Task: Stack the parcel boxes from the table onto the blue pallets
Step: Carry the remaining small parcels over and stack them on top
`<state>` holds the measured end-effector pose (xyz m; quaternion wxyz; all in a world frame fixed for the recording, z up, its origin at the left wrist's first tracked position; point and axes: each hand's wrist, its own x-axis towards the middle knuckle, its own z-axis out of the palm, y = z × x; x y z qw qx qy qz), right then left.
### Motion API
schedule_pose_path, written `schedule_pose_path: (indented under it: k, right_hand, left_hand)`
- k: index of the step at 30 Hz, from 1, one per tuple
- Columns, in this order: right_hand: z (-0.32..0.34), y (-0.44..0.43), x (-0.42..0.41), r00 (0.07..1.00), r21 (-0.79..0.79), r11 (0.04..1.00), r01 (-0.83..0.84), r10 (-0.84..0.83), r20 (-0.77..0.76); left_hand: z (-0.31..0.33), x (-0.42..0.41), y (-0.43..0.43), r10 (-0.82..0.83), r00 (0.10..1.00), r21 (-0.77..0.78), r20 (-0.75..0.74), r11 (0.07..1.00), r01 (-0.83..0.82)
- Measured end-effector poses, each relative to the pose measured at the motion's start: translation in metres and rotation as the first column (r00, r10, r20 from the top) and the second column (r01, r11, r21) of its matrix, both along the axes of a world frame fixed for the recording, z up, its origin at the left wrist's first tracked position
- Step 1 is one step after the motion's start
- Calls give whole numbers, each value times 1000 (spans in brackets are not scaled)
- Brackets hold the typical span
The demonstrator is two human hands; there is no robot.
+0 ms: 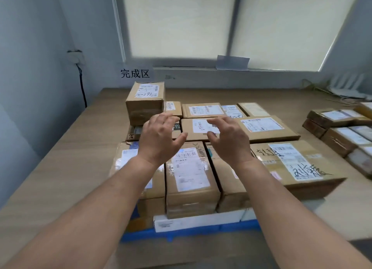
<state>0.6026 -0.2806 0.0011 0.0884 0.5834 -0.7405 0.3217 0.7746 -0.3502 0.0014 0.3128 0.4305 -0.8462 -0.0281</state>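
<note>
We see brown cardboard parcel boxes [203, 110] packed edge to edge in flat layers on a blue pallet [181, 234], of which only the front edge shows beneath them. A flat white box [197, 221] lies at the bottom front, just above that edge. On top of it the front-middle box [191, 180] lies lengthwise, its white shipping label facing up. To its right sits a wide flat box [296, 165] with black handwriting across its label (we cannot read it). Behind, a thin box [190, 128] with a small white label lies flat. At the back left a taller box [145, 102] stands upright above the rest, a handwritten number on its top label. Further right, apart, lies a second group of low boxes [334, 117].
</note>
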Motion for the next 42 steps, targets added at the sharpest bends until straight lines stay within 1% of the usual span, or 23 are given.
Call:
schedule_pose_path:
  k: [3,7,10,17,19,23,26,29,36,42]
  right_hand:
    - [-2,37,-22,998,-25,1000,14,-15,-54]
    - [-8,92,-57,991,-65,996,64,-71,-114]
    - [-17,136,-90,975,-116,984,139,-156,-158]
    - [-25,239,-166,919,-97,931,352,-363,-154]
    - [-26,264,-184,899,-79,912,401,-409,-154]
    - [-34,307,-220,846,-82,861,502,-509,-160]
    - [-43,333,-250,797,-83,809,582,-587,-140]
    - [-52,354,-279,750,-85,762,642,-648,-134]
    - [-62,387,-357,697,-72,708,702,-705,-130]
    - [-61,397,-465,662,9,666,746,-740,-119]
  left_hand:
    - [-3,-32,35,-12,999,10,44,1000,11]
    - [-13,-77,90,-49,998,26,25,999,48]
    - [-19,-114,128,-125,992,-11,31,992,125]
    - [-16,-212,199,-309,949,-46,66,949,313]
    - [-18,-237,219,-365,925,-21,105,929,369]
    - [-23,-289,252,-478,868,17,133,877,480]
    - [-29,-327,271,-549,819,35,167,833,552]
    - [-38,-365,286,-600,783,61,166,798,599]
    - [-59,-461,311,-668,727,117,160,744,657]
    - [-67,-573,321,-698,692,182,185,717,673]
